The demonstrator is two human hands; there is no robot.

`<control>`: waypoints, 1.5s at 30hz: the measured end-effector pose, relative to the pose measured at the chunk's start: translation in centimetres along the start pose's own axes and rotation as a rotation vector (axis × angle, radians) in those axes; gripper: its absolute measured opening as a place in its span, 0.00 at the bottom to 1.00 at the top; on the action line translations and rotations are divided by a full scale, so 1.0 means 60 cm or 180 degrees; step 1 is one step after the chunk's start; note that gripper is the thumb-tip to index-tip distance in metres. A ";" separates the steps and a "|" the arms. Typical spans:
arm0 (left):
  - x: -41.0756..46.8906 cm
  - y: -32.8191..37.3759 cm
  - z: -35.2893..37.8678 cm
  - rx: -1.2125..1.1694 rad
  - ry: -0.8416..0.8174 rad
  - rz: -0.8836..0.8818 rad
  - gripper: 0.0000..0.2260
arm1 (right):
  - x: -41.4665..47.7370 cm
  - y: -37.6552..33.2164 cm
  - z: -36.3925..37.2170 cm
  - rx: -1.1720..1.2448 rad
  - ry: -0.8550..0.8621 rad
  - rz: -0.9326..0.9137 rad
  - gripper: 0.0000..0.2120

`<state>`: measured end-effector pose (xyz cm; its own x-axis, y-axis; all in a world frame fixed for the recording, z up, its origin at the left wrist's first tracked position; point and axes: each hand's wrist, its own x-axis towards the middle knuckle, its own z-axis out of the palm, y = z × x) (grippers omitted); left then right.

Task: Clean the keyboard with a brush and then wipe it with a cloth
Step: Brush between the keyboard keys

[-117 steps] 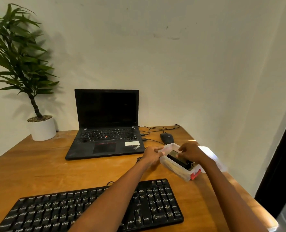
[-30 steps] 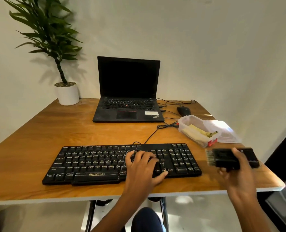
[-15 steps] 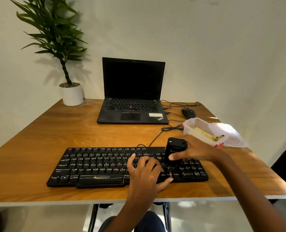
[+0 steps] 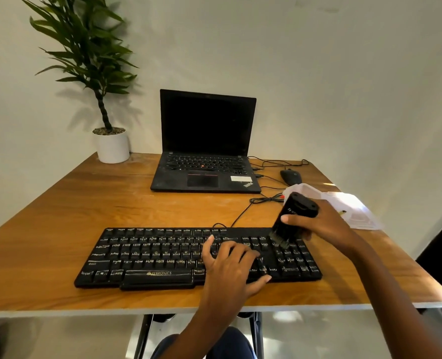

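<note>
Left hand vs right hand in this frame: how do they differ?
1. The left hand lies spread on the keyboard, holding nothing; the right hand grips the black brush.
2. The left hand rests on the keys right of centre; the right hand is raised off the keys at the far-right end, with only the brush's bristles touching them.
Shared: both work on the same keyboard.

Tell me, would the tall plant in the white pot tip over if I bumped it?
Probably, if bumped high up. The plant rises far above its small white pot, so it looks top-heavy. A low push would more likely slide the pot across the smooth wooden table. The pebbles on top hint at some weight in the base.
</note>
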<state>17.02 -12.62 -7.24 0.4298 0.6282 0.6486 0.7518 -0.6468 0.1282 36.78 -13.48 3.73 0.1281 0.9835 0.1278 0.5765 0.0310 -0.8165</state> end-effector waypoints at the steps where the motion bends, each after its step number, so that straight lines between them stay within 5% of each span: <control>1: 0.002 0.004 0.001 0.0009 -0.0078 0.0053 0.21 | -0.002 0.013 -0.005 -0.0004 0.0388 0.0050 0.09; 4: 0.011 0.021 0.005 -0.0011 -0.0342 0.0240 0.23 | -0.009 0.049 -0.021 0.0151 0.1409 0.0219 0.17; 6: 0.017 0.030 0.011 -0.0059 -0.0501 0.0301 0.24 | -0.010 0.068 -0.026 0.0086 0.1590 0.0243 0.19; 18: 0.012 0.030 0.013 -0.0213 -0.0538 0.0299 0.22 | 0.045 0.073 0.001 -0.0727 0.1462 0.0010 0.25; 45: 0.009 0.029 0.014 -0.0199 -0.0333 0.0262 0.21 | 0.047 0.082 0.008 -0.0544 0.1361 0.0233 0.26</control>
<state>19.01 -13.05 -7.31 0.5409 0.6115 0.5774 0.6807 -0.7216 0.1266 39.60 -10.48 -0.20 0.4740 0.8191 0.3232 0.6736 -0.1008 -0.7322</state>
